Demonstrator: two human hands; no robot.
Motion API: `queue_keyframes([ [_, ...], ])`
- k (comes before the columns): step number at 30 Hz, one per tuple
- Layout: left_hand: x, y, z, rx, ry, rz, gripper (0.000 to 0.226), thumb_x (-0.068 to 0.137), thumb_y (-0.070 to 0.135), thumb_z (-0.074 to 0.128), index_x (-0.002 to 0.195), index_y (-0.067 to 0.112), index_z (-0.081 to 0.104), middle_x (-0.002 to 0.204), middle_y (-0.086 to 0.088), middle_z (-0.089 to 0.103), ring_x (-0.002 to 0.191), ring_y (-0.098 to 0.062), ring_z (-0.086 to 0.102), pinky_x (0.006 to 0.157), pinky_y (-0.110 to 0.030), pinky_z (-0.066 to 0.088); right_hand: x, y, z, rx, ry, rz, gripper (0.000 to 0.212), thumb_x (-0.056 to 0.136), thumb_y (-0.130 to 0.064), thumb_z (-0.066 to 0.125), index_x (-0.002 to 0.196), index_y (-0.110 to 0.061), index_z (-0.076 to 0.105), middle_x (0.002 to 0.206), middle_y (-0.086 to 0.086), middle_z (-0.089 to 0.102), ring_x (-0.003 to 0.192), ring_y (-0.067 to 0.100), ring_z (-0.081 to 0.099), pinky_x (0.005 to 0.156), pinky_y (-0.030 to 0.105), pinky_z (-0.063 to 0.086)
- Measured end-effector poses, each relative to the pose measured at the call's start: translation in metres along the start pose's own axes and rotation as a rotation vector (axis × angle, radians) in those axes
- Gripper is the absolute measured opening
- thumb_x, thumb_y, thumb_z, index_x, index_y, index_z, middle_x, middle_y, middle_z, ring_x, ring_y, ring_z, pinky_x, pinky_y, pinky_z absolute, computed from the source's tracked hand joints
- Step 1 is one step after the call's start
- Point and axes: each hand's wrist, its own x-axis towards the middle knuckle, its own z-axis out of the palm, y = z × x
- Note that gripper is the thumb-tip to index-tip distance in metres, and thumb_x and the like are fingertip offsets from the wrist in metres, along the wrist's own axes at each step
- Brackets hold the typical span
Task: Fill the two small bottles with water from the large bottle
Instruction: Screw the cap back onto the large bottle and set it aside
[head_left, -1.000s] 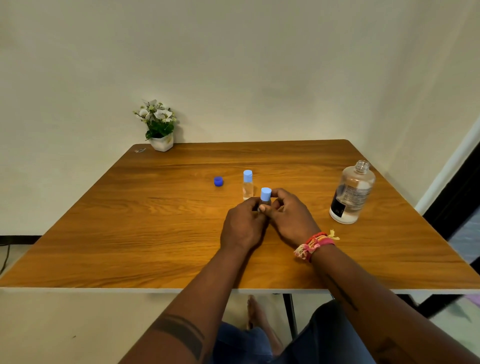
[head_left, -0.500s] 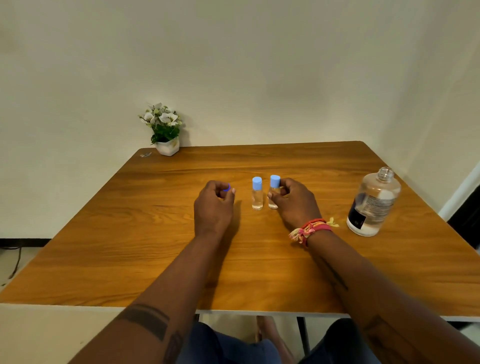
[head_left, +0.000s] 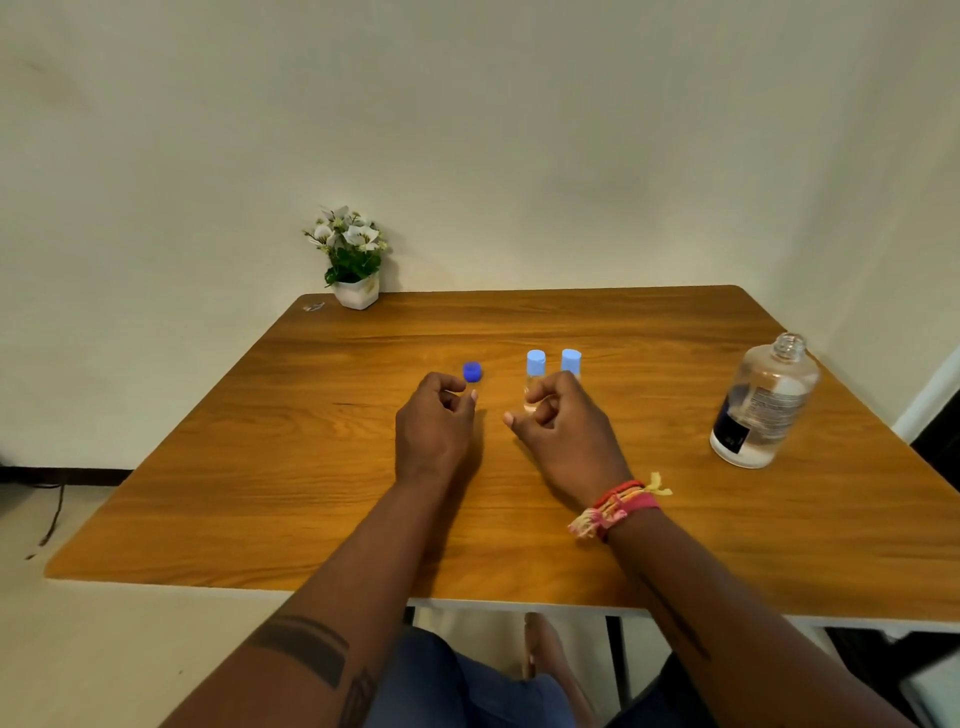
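Both hands have drawn back toward the person since half a second ago: the left hand (head_left: 434, 426) has let go of the dark blue cap (head_left: 472, 372), which now lies on the counter (head_left: 260, 467) just beyond its fingertips, and the right hand (head_left: 563, 431) has come off the right small bottle (head_left: 571, 361).

Now the left hand hovers with fingers loosely curled and holds nothing. The right hand is likewise relaxed, fingers loosely bent, thumb pointing left, holding nothing; it sits in front of the 2 small bottles and hides most of their bodies.

Those 2 bottles stand upright side by side near the counter's middle, each with a light blue cap on; the left small bottle (head_left: 535, 364) shows a clear body below its cap. Whether they hold water cannot be told.

Well apart to the right, near the counter's edge, the large bottle (head_left: 766, 405) stands uncapped, clear, with a dark label and liquid low in it.

A potted plant (head_left: 353, 260) sits at the far left corner. A wristband (head_left: 615, 506) wraps the right wrist.
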Motion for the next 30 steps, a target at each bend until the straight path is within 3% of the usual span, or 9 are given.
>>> queue_keyframes([
  [3,0.006,-0.006,-0.009,-0.008,0.022,-0.006,0.014,0.093,0.031,0.071,0.103,0.022,0.069,0.079,0.012,0.062,0.073,-0.004,0.059,0.062,-0.021,0.042,0.005,-0.008,0.023,-0.039,-0.089,-0.016,0.028,0.089,-0.036,0.074,0.11,-0.03,0.057,0.093,-0.007,0.064,0.081,0.005,0.063,0.067,0.021,0.048],
  [5,0.013,-0.012,-0.014,-0.01,0.035,-0.016,0.012,0.094,0.031,0.069,0.102,0.023,0.068,0.08,0.012,0.062,0.073,-0.003,0.059,0.062,-0.021,0.042,0.015,-0.01,0.039,-0.116,-0.139,-0.055,0.032,0.091,-0.033,0.071,0.12,-0.027,0.059,0.108,-0.005,0.065,0.093,0.006,0.063,0.076,0.021,0.048],
  [9,0.028,-0.023,-0.016,-0.037,0.044,-0.028,0.009,0.095,0.028,0.067,0.1,0.022,0.069,0.079,0.01,0.065,0.076,-0.008,0.064,0.068,-0.026,0.049,0.048,-0.019,0.069,-0.373,-0.199,-0.138,0.048,0.096,-0.032,0.061,0.142,-0.023,0.048,0.14,0.008,0.05,0.122,0.026,0.057,0.097,0.036,0.049],
  [12,0.039,-0.027,-0.013,-0.044,0.04,-0.025,0.008,0.096,0.026,0.064,0.101,0.022,0.069,0.08,0.008,0.068,0.079,-0.012,0.067,0.071,-0.029,0.052,0.07,-0.028,0.089,-0.592,-0.211,-0.11,0.053,0.097,-0.03,0.056,0.148,-0.026,0.039,0.15,0.015,0.033,0.124,0.037,0.054,0.093,0.042,0.05],
  [16,0.047,-0.027,-0.011,-0.054,0.036,-0.029,0.006,0.098,0.027,0.062,0.099,0.025,0.068,0.081,0.009,0.069,0.079,-0.007,0.066,0.071,-0.028,0.053,0.091,-0.033,0.101,-0.717,-0.228,-0.018,0.048,0.096,-0.026,0.055,0.143,-0.019,0.044,0.141,0.018,0.04,0.115,0.04,0.058,0.083,0.04,0.051],
  [20,0.047,-0.03,-0.015,-0.053,0.031,-0.029,0.007,0.1,0.032,0.06,0.099,0.028,0.065,0.082,0.009,0.071,0.079,-0.002,0.065,0.066,-0.022,0.046,0.092,-0.034,0.102,-0.73,-0.225,-0.101,0.033,0.098,-0.016,0.053,0.131,-0.012,0.051,0.125,0.018,0.052,0.099,0.038,0.065,0.073,0.038,0.051],
  [24,0.039,-0.025,-0.025,-0.059,0.043,-0.012,0.011,0.101,0.032,0.058,0.105,0.025,0.065,0.082,0.009,0.072,0.081,-0.002,0.066,0.07,-0.024,0.051,0.071,-0.041,0.091,-0.568,-0.185,-0.129,0.02,0.097,-0.022,0.059,0.117,-0.019,0.056,0.113,0.01,0.06,0.094,0.029,0.063,0.068,0.034,0.048],
  [27,0.029,-0.006,-0.034,-0.057,0.047,0.055,0.012,0.102,0.031,0.057,0.104,0.024,0.065,0.083,0.009,0.072,0.081,-0.002,0.066,0.065,-0.02,0.047,0.05,-0.051,0.069,-0.445,-0.168,-0.14,0.022,0.094,-0.029,0.068,0.111,-0.019,0.058,0.104,0.004,0.066,0.094,0.024,0.063,0.075,0.037,0.054],
  [30,0.016,0.02,-0.037,-0.063,0.05,0.125,0.011,0.1,0.032,0.058,0.101,0.025,0.066,0.084,0.009,0.07,0.081,-0.005,0.065,0.066,-0.024,0.048,0.032,-0.061,0.036,-0.308,-0.135,-0.164,0.02,0.09,-0.025,0.072,0.101,-0.019,0.056,0.095,0.003,0.068,0.087,0.023,0.065,0.071,0.035,0.053],
])
